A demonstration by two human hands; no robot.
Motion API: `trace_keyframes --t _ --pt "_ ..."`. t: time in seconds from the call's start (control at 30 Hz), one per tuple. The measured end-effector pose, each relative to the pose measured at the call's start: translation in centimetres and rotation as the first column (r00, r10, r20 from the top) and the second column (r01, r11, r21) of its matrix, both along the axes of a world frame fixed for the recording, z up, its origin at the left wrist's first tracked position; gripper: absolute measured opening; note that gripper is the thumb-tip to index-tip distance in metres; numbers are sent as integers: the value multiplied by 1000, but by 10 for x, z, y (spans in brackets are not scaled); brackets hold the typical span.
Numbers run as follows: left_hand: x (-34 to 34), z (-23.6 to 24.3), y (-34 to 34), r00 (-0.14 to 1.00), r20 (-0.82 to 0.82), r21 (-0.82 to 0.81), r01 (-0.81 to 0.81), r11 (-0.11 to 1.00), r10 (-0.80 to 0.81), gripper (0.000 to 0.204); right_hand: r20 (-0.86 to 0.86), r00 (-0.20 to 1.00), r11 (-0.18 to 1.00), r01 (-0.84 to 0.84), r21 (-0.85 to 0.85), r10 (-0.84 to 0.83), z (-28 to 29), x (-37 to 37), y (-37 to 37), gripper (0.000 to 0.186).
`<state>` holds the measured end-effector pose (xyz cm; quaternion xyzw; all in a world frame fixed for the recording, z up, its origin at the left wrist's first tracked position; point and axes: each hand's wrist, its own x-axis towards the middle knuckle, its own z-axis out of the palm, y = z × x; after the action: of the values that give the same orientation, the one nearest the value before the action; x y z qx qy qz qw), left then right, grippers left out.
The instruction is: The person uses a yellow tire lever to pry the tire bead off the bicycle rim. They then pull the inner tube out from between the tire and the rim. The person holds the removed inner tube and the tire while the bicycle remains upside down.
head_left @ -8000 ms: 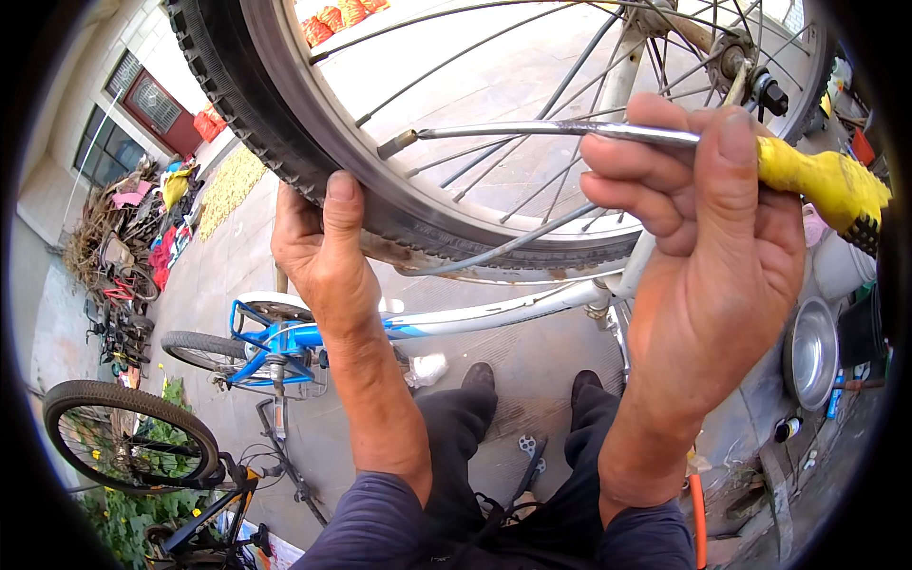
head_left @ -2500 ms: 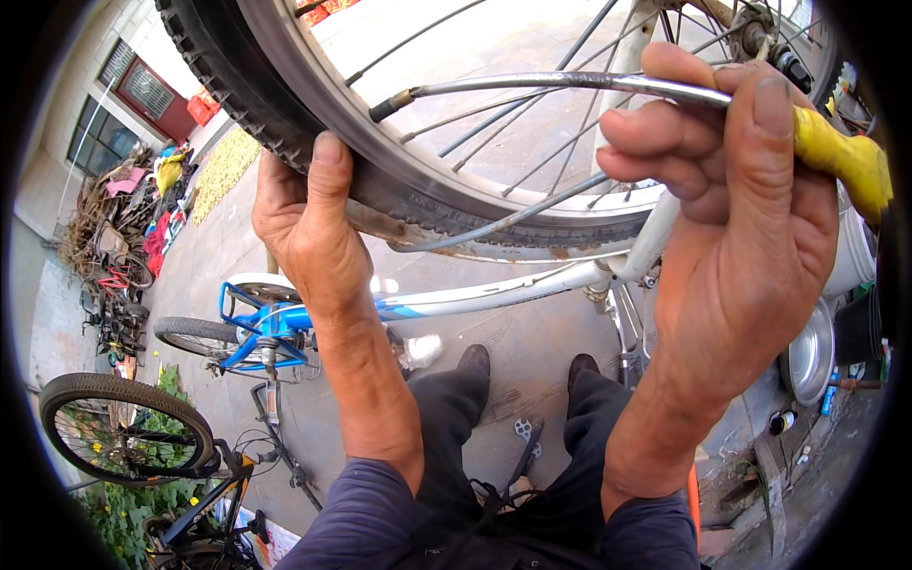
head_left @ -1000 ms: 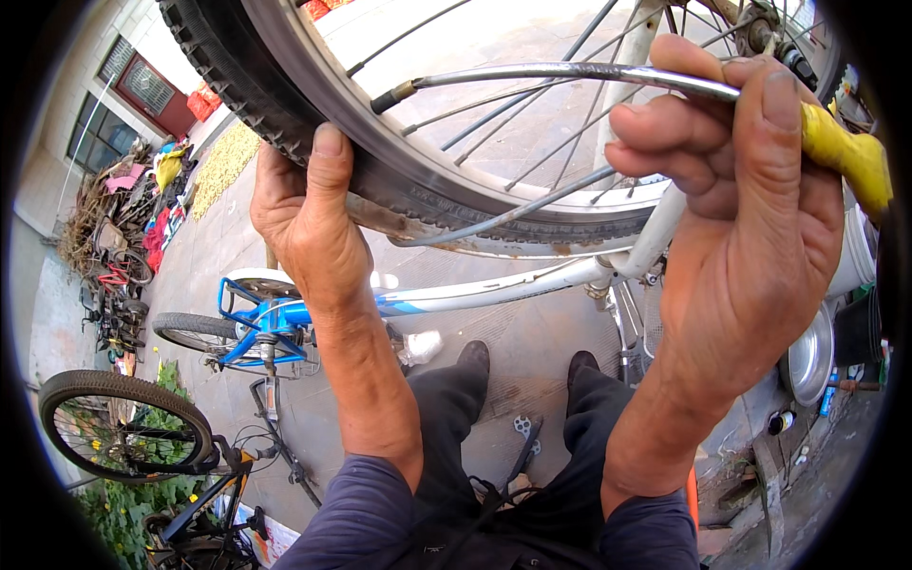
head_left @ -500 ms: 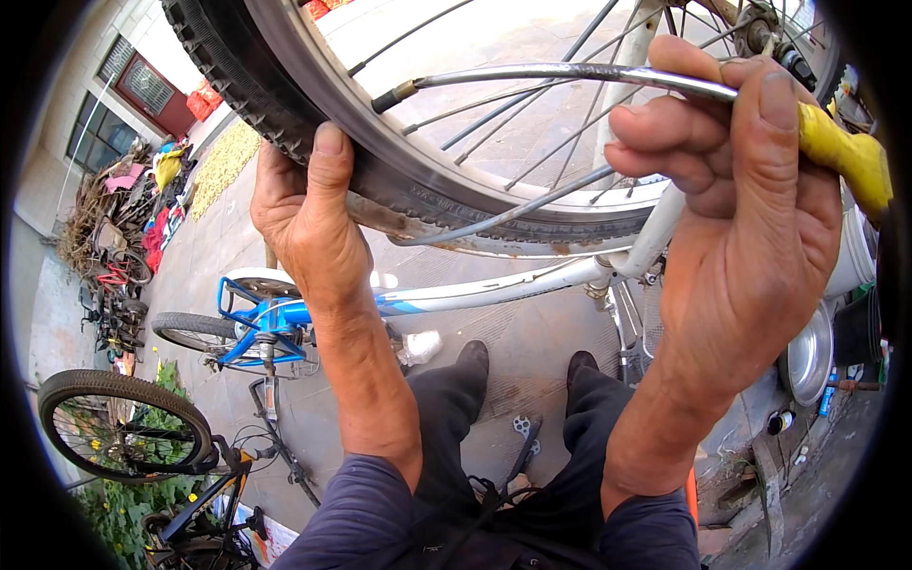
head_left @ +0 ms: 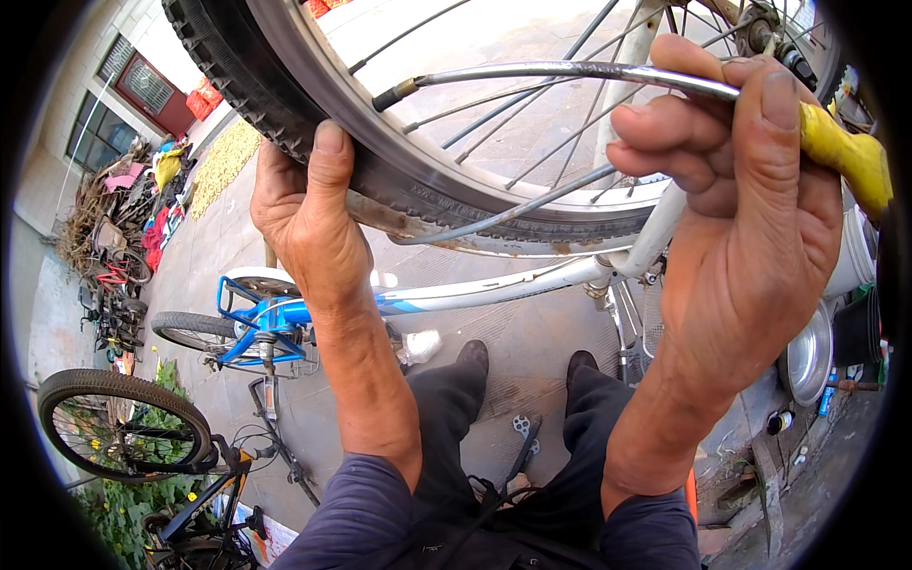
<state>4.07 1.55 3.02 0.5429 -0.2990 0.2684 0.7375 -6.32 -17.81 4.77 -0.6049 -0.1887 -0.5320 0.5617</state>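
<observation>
A bicycle wheel with a knobbly black tyre (head_left: 264,103) and a pale metal rim (head_left: 328,95) fills the upper middle. My left hand (head_left: 309,214) grips the lower left of the tyre, thumb on the near sidewall, its other fingers mostly hidden behind. Closed round a shiny metal rod with a yellow handle (head_left: 844,152) is my right hand (head_left: 736,228), its thumb pressing the shaft. The rod (head_left: 560,71) crosses in front of the spokes. Its far end meets the brass-coloured top of a short black valve (head_left: 385,100) at the rim.
A white bicycle frame (head_left: 494,287) runs below the wheel to a blue bicycle part (head_left: 261,328). Another bicycle's wheel (head_left: 123,375) stands up at the left. On the ground between my feet lies a metal wrench (head_left: 524,432). A metal basin (head_left: 807,351) sits at the right.
</observation>
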Motion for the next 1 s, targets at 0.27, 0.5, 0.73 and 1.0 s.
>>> trace_keyframes --t 0.27,0.5,0.73,1.0 --pt "-1 1 -1 1000 -11 -12 17 1000 -17 20 -5 1000 999 -23 37 23 1 1 2 38" --pt "1 0 1 1000 -9 -13 7 1000 -7 22 -17 999 999 -27 43 28 0 1 2 38" --pt "0 -1 0 1000 0 5 4 1000 -4 23 -22 999 999 -33 24 34 1 0 -1 39" --pt "0 0 1 1000 13 -1 26 1000 -26 21 -22 1000 1000 -11 -20 11 -3 2 -4 40"
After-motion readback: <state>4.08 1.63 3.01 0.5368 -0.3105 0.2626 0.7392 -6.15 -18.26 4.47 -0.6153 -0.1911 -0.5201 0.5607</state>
